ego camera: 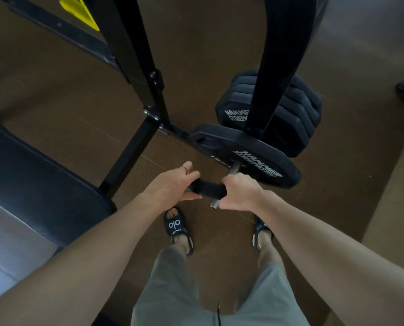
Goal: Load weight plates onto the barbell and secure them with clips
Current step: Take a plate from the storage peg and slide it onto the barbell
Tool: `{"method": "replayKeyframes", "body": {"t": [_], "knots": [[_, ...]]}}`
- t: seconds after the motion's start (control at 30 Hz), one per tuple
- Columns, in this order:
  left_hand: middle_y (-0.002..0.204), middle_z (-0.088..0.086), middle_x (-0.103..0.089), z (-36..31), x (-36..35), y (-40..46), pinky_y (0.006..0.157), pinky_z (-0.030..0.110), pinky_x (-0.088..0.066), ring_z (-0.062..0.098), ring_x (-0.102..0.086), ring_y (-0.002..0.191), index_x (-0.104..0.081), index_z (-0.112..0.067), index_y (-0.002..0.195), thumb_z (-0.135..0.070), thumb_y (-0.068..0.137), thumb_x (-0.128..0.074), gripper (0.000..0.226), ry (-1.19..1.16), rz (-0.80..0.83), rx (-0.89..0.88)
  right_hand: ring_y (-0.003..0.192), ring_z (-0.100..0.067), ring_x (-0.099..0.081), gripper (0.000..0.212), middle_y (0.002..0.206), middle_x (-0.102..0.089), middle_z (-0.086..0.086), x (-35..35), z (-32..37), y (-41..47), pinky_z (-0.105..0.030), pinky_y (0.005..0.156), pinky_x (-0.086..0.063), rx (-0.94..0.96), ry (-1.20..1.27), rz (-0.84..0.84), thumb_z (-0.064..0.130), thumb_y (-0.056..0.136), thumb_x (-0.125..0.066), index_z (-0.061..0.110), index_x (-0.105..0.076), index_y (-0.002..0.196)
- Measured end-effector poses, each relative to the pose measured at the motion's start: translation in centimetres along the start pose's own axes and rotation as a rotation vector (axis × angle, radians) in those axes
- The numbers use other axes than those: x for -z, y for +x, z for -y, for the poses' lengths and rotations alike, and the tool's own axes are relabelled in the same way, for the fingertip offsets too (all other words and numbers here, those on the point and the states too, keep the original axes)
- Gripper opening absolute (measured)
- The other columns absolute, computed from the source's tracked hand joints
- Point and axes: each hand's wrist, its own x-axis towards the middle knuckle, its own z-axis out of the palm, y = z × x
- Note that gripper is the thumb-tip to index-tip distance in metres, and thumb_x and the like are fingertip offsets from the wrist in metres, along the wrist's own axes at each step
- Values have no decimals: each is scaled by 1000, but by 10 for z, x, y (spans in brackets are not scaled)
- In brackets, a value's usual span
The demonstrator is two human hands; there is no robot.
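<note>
A black weight plate [250, 154] with white lettering sits on the barbell's steel sleeve [234, 167], whose end [214, 204] pokes out below my hands. A black clip [206, 188] is on the sleeve's outer part, apart from the plate. My left hand [172, 182] grips the clip's left end, thumb under it. My right hand [239, 192] curls round the clip's right end and the sleeve, hiding that part.
Several black plates [297, 116] are stacked on a rack peg behind the loaded plate. Black rack uprights [135, 43] rise ahead. A dark padded bench [36, 182] lies at left. My sandalled feet [176, 228] stand on the brown floor.
</note>
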Motion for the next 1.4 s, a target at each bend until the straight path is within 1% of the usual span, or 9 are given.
{"method": "replayKeyframes", "body": {"t": [0.17,0.37,0.6,0.87,0.97,1.1,1.2,1.27,1.4], "knots": [[126,2,-55,3,-7,8,91,37,-52,21,-59,106,-42,-27,145,-42,96,-67,58,72,29,55,66,-14,-69,19,77,-76,-2,-5,3,12,-29,69,-60,-112,265,236,18,79,-74,11,-67,95],[127,2,-58,-9,-10,14,101,38,-45,23,-57,120,-44,-27,145,-29,93,-72,59,201,-29,115,63,-15,-63,18,71,-68,-3,-10,9,-2,-29,64,-55,-167,410,179,14,79,-71,8,-69,96],[161,9,-38,-14,-21,-10,118,40,-33,28,-39,145,-29,-27,158,-7,93,-68,79,342,102,30,60,-20,-68,15,64,-72,-4,-48,34,-29,-32,70,-61,-205,340,117,19,72,-66,8,-73,80],[122,0,-59,1,-40,-63,91,37,-51,23,-62,110,-49,-27,134,-31,94,-66,44,225,99,-104,57,-16,-69,7,67,-73,-1,-75,54,-57,-27,61,-58,-209,229,176,20,78,-66,13,-65,80],[121,-3,-59,17,-37,-90,87,36,-53,21,-64,108,-50,-29,133,-47,89,-73,53,28,136,-3,55,-14,-68,6,62,-70,1,-76,67,-75,-23,56,-53,-219,261,207,20,78,-67,14,-66,76],[162,7,-32,15,-38,-143,99,33,-43,29,-45,141,-13,-23,163,-46,88,-79,103,-567,262,450,58,-14,-65,13,68,-68,2,-84,88,-126,-23,53,-48,-230,298,227,23,83,-68,18,-58,76],[160,12,-34,-14,-53,-167,97,26,-34,28,-41,142,-12,-11,162,-26,102,-63,80,-967,267,672,67,-14,-67,13,76,-67,1,-90,87,-175,-25,53,-48,-262,332,226,24,86,-69,19,-57,86],[153,5,-41,-38,-58,-169,102,29,-38,24,-48,131,-26,-12,157,-42,102,-57,70,-1185,176,794,64,-13,-70,20,77,-72,1,-79,77,-206,-24,52,-51,-297,414,181,22,82,-71,16,-64,100],[155,-4,-40,-79,-104,-147,110,43,-42,28,-47,139,-39,-30,153,-89,81,-46,94,-1516,63,1029,45,-12,-59,10,56,-67,2,-32,65,-272,-26,52,-50,-280,642,95,15,82,-73,12,-67,91]]}}
